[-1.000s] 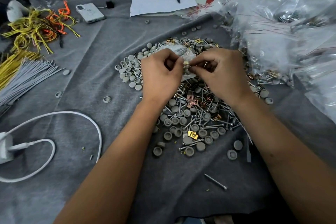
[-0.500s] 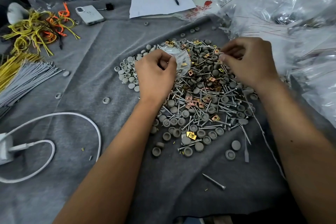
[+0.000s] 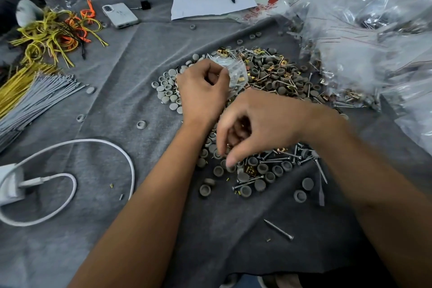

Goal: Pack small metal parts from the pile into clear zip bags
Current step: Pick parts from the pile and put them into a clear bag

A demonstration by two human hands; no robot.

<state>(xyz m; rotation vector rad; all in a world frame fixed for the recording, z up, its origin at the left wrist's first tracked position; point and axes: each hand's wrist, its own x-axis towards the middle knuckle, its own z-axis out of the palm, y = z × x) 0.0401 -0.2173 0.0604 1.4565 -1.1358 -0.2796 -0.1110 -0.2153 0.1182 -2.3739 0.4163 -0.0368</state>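
Note:
A pile of small parts (image 3: 280,77) lies on the grey cloth: nails, gold and copper clips and dark grey caps. Beside it on the left sit several lighter grey caps (image 3: 167,87). My left hand (image 3: 202,93) is at the pile's left edge and grips a small clear zip bag (image 3: 237,72) with some parts inside. My right hand (image 3: 264,124) hovers over the near part of the pile, fingers curled downward, thumb and fingertips close to the caps. It is blurred, and I cannot tell whether it holds anything.
A heap of filled clear bags (image 3: 364,40) fills the right side. Yellow and orange ties (image 3: 53,33) and grey ties (image 3: 35,98) lie at left. A white charger cable (image 3: 98,144) loops at near left. Phone (image 3: 120,15) and paper (image 3: 210,3) at back. A loose nail (image 3: 278,229) lies in front.
My right hand left the bag, went out to the pile's far right side, then swung back and down to the near part. The left hand kept its hold on the bag.

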